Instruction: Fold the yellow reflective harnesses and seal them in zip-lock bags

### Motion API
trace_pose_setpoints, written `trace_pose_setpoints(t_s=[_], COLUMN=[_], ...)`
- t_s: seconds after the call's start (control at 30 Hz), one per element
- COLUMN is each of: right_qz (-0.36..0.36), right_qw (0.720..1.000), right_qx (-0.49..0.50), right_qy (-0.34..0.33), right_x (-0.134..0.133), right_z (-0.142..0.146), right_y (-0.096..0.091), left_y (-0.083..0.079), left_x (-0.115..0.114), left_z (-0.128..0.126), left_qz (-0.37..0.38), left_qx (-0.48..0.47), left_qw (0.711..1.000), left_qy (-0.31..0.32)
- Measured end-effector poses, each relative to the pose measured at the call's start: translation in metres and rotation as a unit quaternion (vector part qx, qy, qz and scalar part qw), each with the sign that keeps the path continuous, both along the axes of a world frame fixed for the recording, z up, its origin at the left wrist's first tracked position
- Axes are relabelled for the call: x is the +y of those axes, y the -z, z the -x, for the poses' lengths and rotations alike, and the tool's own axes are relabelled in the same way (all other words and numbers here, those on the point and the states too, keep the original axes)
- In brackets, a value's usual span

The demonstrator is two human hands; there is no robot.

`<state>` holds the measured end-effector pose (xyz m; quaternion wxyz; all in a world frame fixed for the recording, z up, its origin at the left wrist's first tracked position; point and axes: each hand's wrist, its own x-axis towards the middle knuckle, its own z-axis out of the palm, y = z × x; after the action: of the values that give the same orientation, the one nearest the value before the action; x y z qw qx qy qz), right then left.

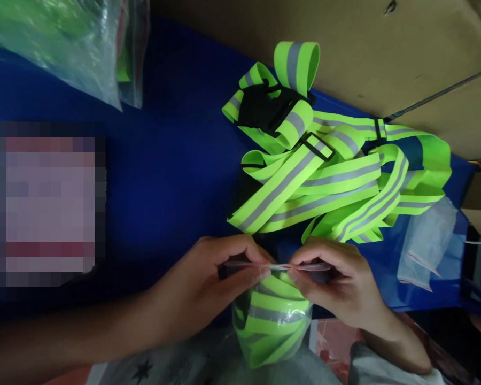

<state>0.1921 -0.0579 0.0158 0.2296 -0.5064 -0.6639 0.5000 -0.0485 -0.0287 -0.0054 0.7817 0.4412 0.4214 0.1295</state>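
A clear zip bag [278, 326] hangs upright between my two hands at the front edge of the blue table. Folded neon-green strap with a grey reflective stripe fills it. My left hand [220, 278] pinches the left part of the bag's top edge between thumb and fingers. On the right part of that edge, my right hand [332, 278] is pinching too, the thumbs a short way apart. Just beyond my hands lies a tangled pile of neon-green reflective straps [328, 176] with black buckles [260, 107] and slides.
Flat clear zip bags [428, 240] lie on the blue table [168, 160] at right. A large plastic bag [84, 59] with green contents sits at the upper left. Cardboard [385, 59] borders the far side. A pixelated patch covers something at left.
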Motion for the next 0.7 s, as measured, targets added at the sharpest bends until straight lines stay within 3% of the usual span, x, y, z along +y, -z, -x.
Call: trace_pose_setpoints(t_s=[0.13, 0.27, 0.37, 0.53, 0.7], right_qz=[-0.004, 0.007, 0.026, 0.024, 0.009], right_qw=[1.000, 1.000, 0.999, 0.996, 0.997], right_qx=[-0.008, -0.015, -0.033, -0.040, -0.043], right_qy=[0.008, 0.008, -0.012, -0.081, -0.068], right_x=[0.000, 0.003, 0.006, 0.008, 0.004], right_z=[0.001, -0.003, -0.010, -0.018, -0.013], right_y=[-0.001, -0.007, -0.012, -0.016, -0.013], left_y=[-0.002, -0.004, -0.005, -0.004, -0.005], left_x=[0.001, 0.005, 0.008, 0.007, 0.004], left_z=[0.000, 0.000, 0.000, 0.000, 0.001], left_qz=[-0.010, -0.034, -0.030, -0.037, -0.048], left_qx=[0.015, 0.015, 0.011, 0.013, 0.005], left_qw=[1.000, 0.999, 0.999, 0.999, 0.999], left_qy=[0.023, -0.016, -0.037, -0.012, -0.010])
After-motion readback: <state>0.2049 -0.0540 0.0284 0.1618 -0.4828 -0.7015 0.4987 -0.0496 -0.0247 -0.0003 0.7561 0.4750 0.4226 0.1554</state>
